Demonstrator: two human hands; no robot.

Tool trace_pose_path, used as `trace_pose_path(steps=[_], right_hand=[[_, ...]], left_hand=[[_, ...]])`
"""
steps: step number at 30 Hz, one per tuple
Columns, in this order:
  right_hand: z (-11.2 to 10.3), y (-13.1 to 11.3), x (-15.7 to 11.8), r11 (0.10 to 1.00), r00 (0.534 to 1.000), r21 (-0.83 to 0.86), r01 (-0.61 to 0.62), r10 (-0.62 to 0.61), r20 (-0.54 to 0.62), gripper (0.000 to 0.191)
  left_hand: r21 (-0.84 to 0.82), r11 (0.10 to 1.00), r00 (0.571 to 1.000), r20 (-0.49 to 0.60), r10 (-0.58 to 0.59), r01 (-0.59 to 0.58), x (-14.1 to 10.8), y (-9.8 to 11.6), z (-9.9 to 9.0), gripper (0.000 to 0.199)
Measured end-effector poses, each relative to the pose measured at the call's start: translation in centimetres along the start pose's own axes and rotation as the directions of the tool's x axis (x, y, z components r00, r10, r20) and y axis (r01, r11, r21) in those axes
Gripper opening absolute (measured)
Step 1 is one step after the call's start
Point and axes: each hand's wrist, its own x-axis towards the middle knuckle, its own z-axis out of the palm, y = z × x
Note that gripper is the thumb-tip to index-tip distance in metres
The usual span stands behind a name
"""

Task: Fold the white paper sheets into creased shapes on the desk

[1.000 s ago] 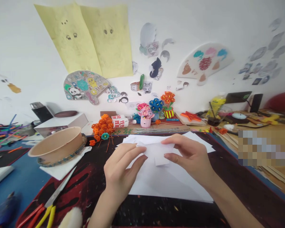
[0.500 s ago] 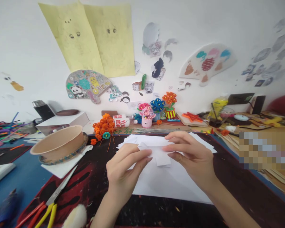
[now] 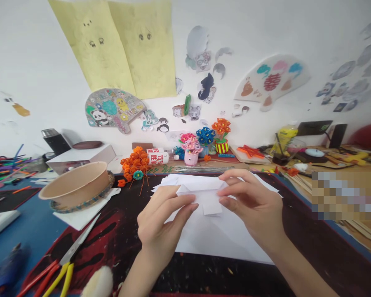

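A small folded piece of white paper (image 3: 212, 208) is held between my two hands, its folded top edge running from one to the other. My left hand (image 3: 163, 218) pinches its left end between thumb and fingers. On the opposite end, my right hand (image 3: 255, 202) grips it with thumb and fingertips, the other fingers bent above. Beneath both hands lies a stack of white paper sheets (image 3: 222, 243), slightly fanned at the back. The fingers partly hide the held paper's ends.
Scissors (image 3: 69, 251) with red and yellow handles lie at left, near a round tan bowl (image 3: 77, 185). Orange pipe-cleaner flowers (image 3: 135, 163), a pink flower pot (image 3: 191, 156) and a yellow bottle (image 3: 284, 138) line the back. Thin wooden sticks (image 3: 355, 231) lie at right.
My right hand has shifted slightly right and up along the folded paper, uncovering more of its top edge. My left hand keeps its pinch almost in place.
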Motion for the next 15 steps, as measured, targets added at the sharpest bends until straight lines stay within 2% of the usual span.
trace_pose_path(steps=[3, 8, 11, 15], right_hand=[[0.05, 0.20, -0.08, 0.999, 1.000, 0.023, -0.027, 0.027, -0.008, 0.013], [0.40, 0.14, -0.20, 0.994, 0.994, 0.003, -0.107, 0.107, -0.008, 0.010], [0.39, 0.07, -0.13, 0.992, 0.993, -0.054, -0.111, 0.112, 0.029, 0.009], [0.13, 0.12, -0.09, 0.991, 0.996, -0.127, -0.039, 0.049, 0.076, 0.008]], left_hand=[[-0.092, 0.983, 0.987, 0.034, -0.155, 0.157, -0.18, 0.06, 0.10, 0.021], [-0.127, 0.924, 0.932, 0.027, -0.361, 0.361, -0.37, 0.32, 0.45, 0.011], [-0.116, 0.917, 0.924, 0.056, -0.378, 0.382, -0.26, 0.25, 0.31, 0.010], [-0.069, 0.955, 0.948, 0.158, -0.275, 0.289, 0.14, 0.05, -0.25, 0.012]])
